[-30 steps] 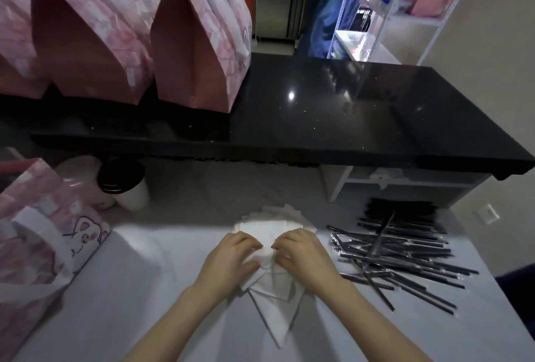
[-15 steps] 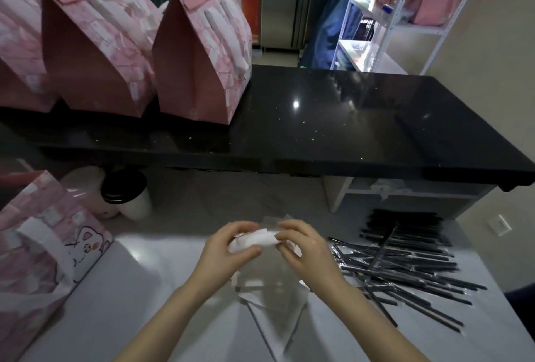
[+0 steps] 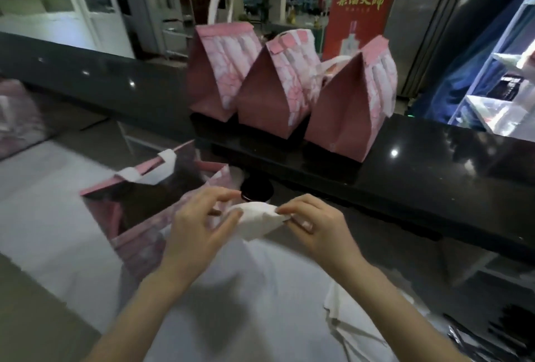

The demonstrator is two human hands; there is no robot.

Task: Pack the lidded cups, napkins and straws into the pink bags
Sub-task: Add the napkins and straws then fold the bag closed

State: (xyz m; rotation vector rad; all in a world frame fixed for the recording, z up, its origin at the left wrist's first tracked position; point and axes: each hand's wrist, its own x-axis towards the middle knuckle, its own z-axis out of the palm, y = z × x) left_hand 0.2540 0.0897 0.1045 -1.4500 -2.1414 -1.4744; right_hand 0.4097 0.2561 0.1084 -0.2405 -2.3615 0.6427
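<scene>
White paper napkin (image 3: 257,221), folded into a loose wad, is held above the white table (image 3: 260,303) between both hands. The left hand (image 3: 199,228) pinches the napkin's left end between thumb and curled fingers. The right hand (image 3: 317,227) pinches its right end between thumb and fingertips. An open pink bag (image 3: 139,241) stands just left of the left hand, with its mouth beside the knuckles and a white handle lying over the far rim. A lidded cup (image 3: 256,191) with a black lid sits just beyond the napkin, between the two sets of fingertips. Three closed pink bags (image 3: 275,92) stand in a row well beyond the hands on the black counter (image 3: 434,159). A napkin stack (image 3: 362,318) lies near the right forearm. Dark straws (image 3: 498,341), blurred, lie farther right.
</scene>
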